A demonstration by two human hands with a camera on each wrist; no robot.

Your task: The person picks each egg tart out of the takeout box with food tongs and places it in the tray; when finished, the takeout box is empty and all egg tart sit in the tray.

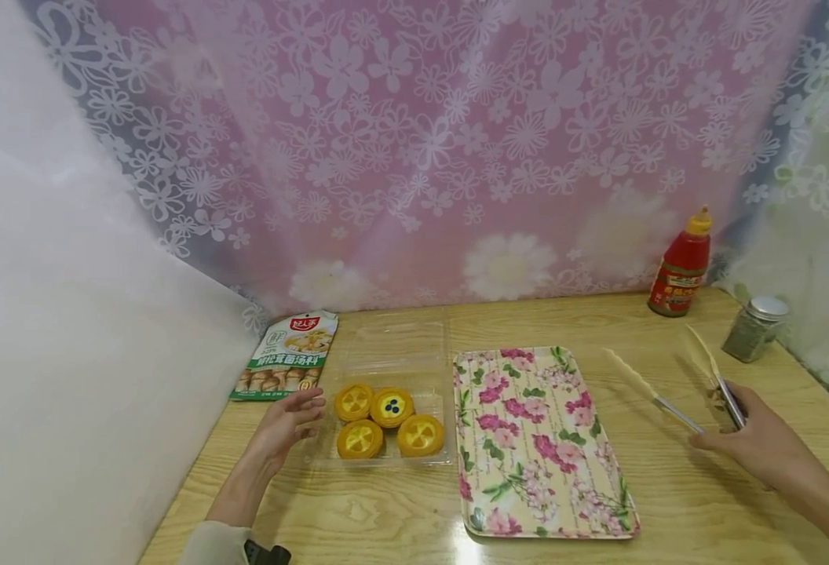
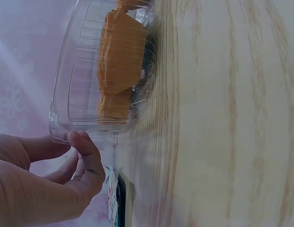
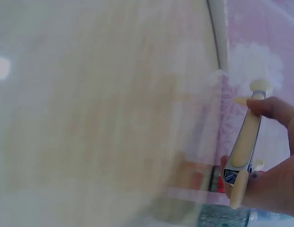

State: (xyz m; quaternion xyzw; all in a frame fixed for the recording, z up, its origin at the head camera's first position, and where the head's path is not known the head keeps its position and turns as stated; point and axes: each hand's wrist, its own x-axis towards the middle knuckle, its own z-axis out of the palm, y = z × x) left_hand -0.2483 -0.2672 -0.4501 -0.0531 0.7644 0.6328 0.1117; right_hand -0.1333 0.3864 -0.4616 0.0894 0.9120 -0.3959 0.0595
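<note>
A wooden table (image 1: 358, 518) bears packet (image 1: 287, 357), clear container (image 1: 430, 394), tray (image 1: 538, 447), bottle (image 1: 679, 275), jar (image 1: 754, 329).

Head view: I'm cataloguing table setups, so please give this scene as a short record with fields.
left hand: at left rim of the clear clamshell container, grip unclear
right hand: holds tongs, tips apart
container contents: four egg tarts, one with dark blue spots
tray: floral, right of container
far left: mushroom soup packet
back right: yellow-capped red sauce bottle; lidded glass jar

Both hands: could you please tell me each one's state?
Left hand: at the clear rectangular plastic container; grip cannot be told.
Right hand: holding long cream-tipped metal tongs.
</note>
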